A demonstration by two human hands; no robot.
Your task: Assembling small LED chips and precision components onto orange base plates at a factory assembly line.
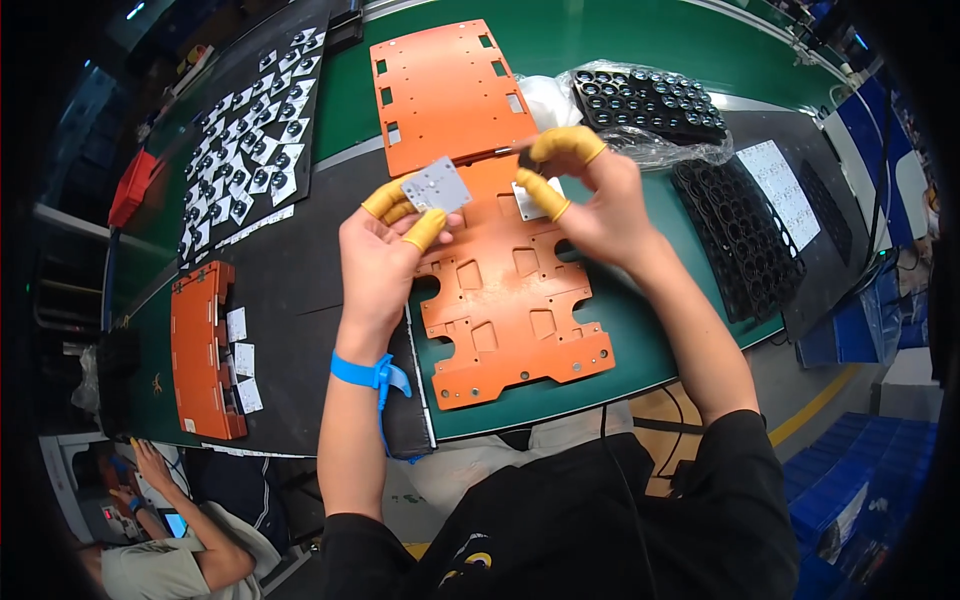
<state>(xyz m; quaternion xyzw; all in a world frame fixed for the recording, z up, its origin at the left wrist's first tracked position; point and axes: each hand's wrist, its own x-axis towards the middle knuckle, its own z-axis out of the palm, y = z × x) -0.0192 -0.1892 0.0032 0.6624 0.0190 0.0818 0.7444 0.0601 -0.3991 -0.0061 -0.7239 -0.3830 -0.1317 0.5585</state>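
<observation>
My left hand, in yellow finger cots, pinches a small square grey-white circuit board by its lower edge, above an orange fixture plate. To its right, my right hand also wears yellow cots. Its thumb and forefinger curl toward each other around a small dark thing that I cannot make out. Just behind the right thumb, another white square board lies on the fixture, partly covered. The fixture's orange lid, with rectangular slots, extends behind it. A blue wrist strap circles my left wrist.
Many white boards with black lens parts lie on a dark sheet at left. Near it stands another orange fixture. A tray of lenses in plastic wrap and a black tray occupy the right. Another person's arm shows lower left.
</observation>
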